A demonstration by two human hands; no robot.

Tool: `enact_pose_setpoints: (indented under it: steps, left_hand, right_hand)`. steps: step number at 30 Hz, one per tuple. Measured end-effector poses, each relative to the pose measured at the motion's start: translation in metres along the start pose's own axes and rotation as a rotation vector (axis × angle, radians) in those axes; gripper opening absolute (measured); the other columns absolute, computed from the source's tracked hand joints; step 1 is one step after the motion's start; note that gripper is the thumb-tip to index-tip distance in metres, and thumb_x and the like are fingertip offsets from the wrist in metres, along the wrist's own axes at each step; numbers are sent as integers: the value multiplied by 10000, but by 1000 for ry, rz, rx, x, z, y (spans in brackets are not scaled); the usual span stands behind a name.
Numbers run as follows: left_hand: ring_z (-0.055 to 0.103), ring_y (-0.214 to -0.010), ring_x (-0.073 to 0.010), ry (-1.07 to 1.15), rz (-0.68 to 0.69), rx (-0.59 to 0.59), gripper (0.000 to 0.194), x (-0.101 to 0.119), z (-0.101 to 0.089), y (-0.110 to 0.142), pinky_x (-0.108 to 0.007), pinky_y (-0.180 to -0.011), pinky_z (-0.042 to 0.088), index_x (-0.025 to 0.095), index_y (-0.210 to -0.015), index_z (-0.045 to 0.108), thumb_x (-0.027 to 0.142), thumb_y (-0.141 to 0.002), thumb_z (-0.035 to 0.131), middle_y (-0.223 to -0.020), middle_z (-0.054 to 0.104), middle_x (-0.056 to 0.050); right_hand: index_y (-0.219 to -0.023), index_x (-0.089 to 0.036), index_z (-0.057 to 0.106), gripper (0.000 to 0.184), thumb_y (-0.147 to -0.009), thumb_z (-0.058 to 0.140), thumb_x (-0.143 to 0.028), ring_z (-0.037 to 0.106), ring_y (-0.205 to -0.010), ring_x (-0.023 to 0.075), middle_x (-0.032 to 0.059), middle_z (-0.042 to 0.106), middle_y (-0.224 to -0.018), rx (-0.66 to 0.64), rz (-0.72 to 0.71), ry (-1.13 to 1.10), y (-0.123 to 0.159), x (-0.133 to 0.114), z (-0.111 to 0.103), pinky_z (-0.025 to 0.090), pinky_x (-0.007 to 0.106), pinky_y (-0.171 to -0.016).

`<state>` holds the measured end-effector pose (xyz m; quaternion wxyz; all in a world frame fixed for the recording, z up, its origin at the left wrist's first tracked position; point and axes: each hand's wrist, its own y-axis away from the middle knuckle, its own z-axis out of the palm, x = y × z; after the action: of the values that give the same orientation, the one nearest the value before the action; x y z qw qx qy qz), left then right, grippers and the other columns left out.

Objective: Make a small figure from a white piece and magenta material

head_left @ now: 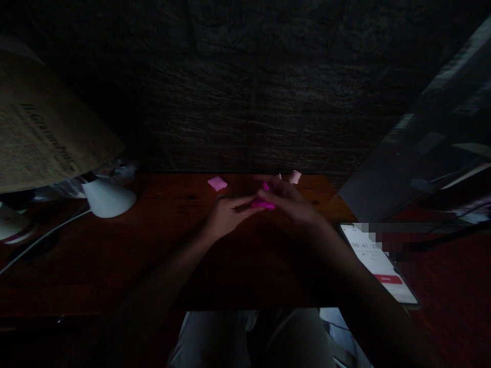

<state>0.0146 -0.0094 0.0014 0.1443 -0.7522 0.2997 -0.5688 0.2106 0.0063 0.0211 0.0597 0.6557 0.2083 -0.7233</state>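
Between my two hands is a small bright magenta piece (264,204); the dim light hides whether it is folded paper or something soft. My left hand (224,217) pinches its left side with the fingers pointing right. On the other side, my right hand (291,203) has its thumb and fingers closed on the upper part, and some of its fingers are blurred. A flat pink square-shaped piece (217,183) lies beyond my left hand. Behind my right hand sits a pale pink, uneven piece (295,177), with a smaller pale bit beside it.
A lamp with a printed shade (49,122) and white base (109,198) stands at the left of the wooden table (161,255), its cable running to the front left. A phone showing a timer (368,255) lies at the right edge. A dark brick wall (249,92) rises behind.
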Motion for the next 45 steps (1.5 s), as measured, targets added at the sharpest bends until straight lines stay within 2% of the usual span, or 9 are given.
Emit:
enact_pose_setpoints:
  steps: [3,6,9,13,20,28,34,40,45]
  left_hand:
    - [789,-954,-254,-49,11,-5,251,-1,0,1,-401,-955,624,274,-1038,829,288,-787,832,-985,830,-37]
    - [788,-972,-255,-22,21,31,294,-1,3,2,-401,-966,624,276,-1069,822,301,-776,843,-1071,817,-42]
    - [785,-1005,-258,48,-26,49,325,1,6,2,-411,-987,621,262,-1090,816,332,-775,849,-1122,802,-45]
    - [774,-1055,-261,158,-113,13,375,4,8,-1,-416,-1009,610,236,-1109,810,375,-764,857,-1153,792,-56]
    - [749,-1123,-277,306,-179,32,455,3,2,-6,-433,-1031,591,193,-1110,801,426,-728,879,-1215,777,-100]
    - [720,-1146,-256,593,-307,-40,644,-5,15,-4,-352,-895,625,247,-1319,653,382,-735,888,-1293,734,-107]
    - [696,-1120,-243,781,-362,-7,544,-4,14,-5,-291,-764,617,287,-1292,658,389,-791,845,-1357,668,-78]
    - [704,-969,-196,886,-417,-1,479,1,14,-5,-288,-738,600,252,-1199,686,368,-768,861,-1126,717,-45]
    - [728,-868,-184,921,-481,-32,450,5,17,-6,-279,-712,581,214,-1120,678,407,-758,865,-1021,740,-42]
  right_hand:
    - [-1216,-249,724,543,-734,893,-431,679,-779,134,-9,739,-892,-66,6,0,0,0,-2,561,251,-719]
    - [-1135,-225,754,454,-808,806,-535,679,-770,134,9,760,-898,-89,-15,38,-1,-2,-1,552,250,-704]
    - [-1043,-215,781,502,-855,690,-670,662,-725,135,15,759,-849,-33,-32,99,-2,-3,2,535,254,-674]
    - [-1098,-217,778,600,-902,563,-742,678,-732,155,27,751,-815,75,-3,64,-2,-3,5,545,280,-700]
    - [-1127,-272,764,469,-748,855,-532,705,-913,178,22,771,-1024,-58,-19,-101,3,-9,4,554,283,-799]
    - [-824,-230,726,341,-695,892,-498,673,-831,156,6,753,-897,201,-83,-45,-6,2,10,551,296,-805]
    - [-963,-273,768,357,-708,890,-491,681,-859,158,-5,757,-909,90,-76,-144,-4,3,11,552,294,-809]
    - [-854,-268,755,332,-685,901,-513,626,-734,117,-37,713,-824,168,-82,-187,-4,2,13,522,249,-690]
    - [-653,-226,648,477,-708,823,-666,517,-579,100,-49,584,-634,230,-29,-198,-6,4,17,469,251,-595]
